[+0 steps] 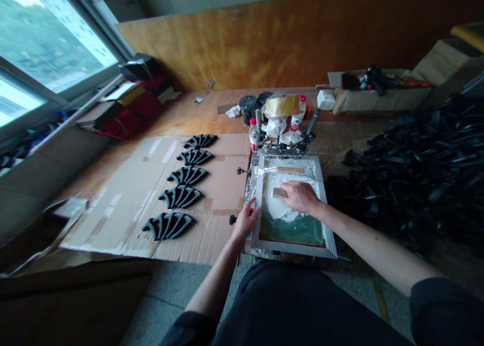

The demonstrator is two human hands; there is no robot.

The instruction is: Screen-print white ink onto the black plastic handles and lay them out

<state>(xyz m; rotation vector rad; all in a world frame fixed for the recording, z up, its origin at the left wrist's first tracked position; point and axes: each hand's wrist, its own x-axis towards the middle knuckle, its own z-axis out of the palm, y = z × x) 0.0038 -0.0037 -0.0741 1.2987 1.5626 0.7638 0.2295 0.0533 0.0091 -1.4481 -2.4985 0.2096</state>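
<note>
My right hand is closed around a small pale squeegee, held over the mesh of a screen printing frame. White ink is spread over the upper and middle part of the green mesh. At the frame's left side is my left hand, its index finger and thumb stretched out and apart by the edge; its other fingers are partly hidden. Behind the frame, a metal hinge clamp joins it to the base. Whatever lies under the screen is hidden.
Several black curved, slatted parts lie in a column on flat cardboard to the left. A large heap of black parts covers the right. Behind the clamp stand red-capped bottles and a dark tub. An open carton sits back right.
</note>
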